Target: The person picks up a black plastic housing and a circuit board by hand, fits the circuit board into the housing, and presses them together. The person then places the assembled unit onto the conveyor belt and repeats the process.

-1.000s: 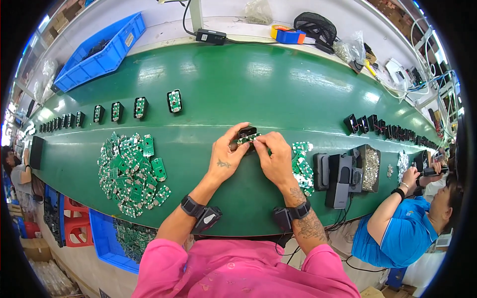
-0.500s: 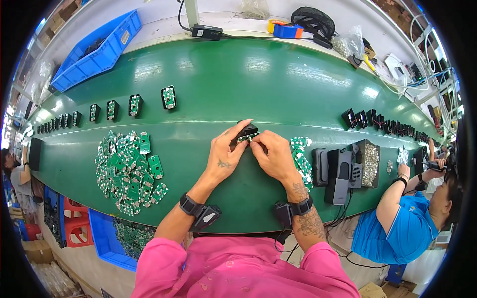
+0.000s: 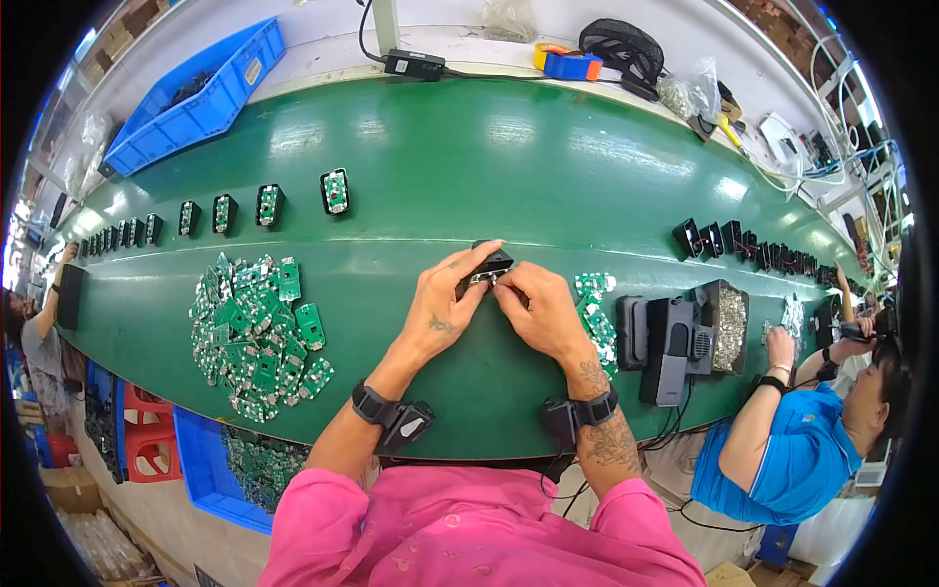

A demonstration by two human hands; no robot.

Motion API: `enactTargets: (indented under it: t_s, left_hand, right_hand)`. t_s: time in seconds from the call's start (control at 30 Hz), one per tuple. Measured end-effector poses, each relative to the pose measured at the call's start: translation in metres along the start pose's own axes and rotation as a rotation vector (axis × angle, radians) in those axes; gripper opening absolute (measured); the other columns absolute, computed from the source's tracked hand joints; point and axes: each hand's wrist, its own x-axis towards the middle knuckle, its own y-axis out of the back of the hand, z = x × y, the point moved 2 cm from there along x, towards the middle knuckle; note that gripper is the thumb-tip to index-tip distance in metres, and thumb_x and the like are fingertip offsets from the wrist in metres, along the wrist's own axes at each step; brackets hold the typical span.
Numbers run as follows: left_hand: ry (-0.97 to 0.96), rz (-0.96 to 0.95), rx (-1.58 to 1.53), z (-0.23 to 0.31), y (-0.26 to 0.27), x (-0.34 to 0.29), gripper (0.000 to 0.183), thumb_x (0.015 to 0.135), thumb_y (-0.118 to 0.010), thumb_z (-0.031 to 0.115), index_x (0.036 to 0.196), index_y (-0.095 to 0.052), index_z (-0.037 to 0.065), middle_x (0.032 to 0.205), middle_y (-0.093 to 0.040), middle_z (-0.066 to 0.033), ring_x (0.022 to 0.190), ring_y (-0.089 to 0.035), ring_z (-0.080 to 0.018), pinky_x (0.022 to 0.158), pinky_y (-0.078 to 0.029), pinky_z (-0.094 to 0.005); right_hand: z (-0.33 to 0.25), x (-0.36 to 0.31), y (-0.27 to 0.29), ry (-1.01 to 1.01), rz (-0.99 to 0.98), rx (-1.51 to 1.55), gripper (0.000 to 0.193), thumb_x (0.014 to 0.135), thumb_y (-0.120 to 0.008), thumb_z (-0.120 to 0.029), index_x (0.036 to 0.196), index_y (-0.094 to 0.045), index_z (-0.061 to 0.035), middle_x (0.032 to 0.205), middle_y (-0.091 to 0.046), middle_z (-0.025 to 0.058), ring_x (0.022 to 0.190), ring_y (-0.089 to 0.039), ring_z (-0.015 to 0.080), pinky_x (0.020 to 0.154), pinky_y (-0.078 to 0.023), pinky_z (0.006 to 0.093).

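Black plastic housing [image 3: 486,265] pinched between left hand [image 3: 442,311] and right hand [image 3: 541,311] mid-belt. Finished units [image 3: 259,205] lined up left; heap of green circuit boards [image 3: 256,333] left unassembled.

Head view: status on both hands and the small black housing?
Left hand and right hand both pinch small black plastic housing over green belt. Green circuit-board pile left, clear of hands. Nothing obstructing.

Left hand [image 3: 440,311] and right hand [image 3: 544,311] side by side, fingertips together in a pinching grip.
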Motion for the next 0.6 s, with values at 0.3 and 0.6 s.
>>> enactTargets:
  t_s: [0.3, 0.6]
  left_hand:
    - [-0.118, -0.02, 0.051, 0.0015, 0.0038, -0.0007, 0.053, 0.085, -0.059, -0.008, 0.134, -0.058, 0.011, 0.114, -0.065, -0.0155, 0.082, -0.063, -0.0236, 0.072, -0.051, -0.0314]
    - [-0.154, -0.018, 0.155, 0.003, 0.0044, -0.0035, 0.053, 0.086, -0.059, -0.008, 0.135, -0.059, 0.01, 0.121, -0.065, -0.0147, 0.097, -0.067, -0.0226, 0.076, -0.055, -0.0296]
  right_hand:
    - [-0.0013, -0.0008, -0.0018, -0.013, 0.0, 0.018, 0.008, 0.084, -0.067, -0.006, 0.084, -0.064, 0.0008, 0.075, -0.06, 0.0131, 0.066, -0.059, 0.0291, 0.059, -0.046, 0.0379]
    - [-0.0038, -0.0022, -0.0014, -0.06, -0.026, -0.005, 0.007, 0.085, -0.065, -0.006, 0.085, -0.064, 0.0007, 0.077, -0.062, 0.0155, 0.072, -0.062, 0.0347, 0.065, -0.049, 0.0426]
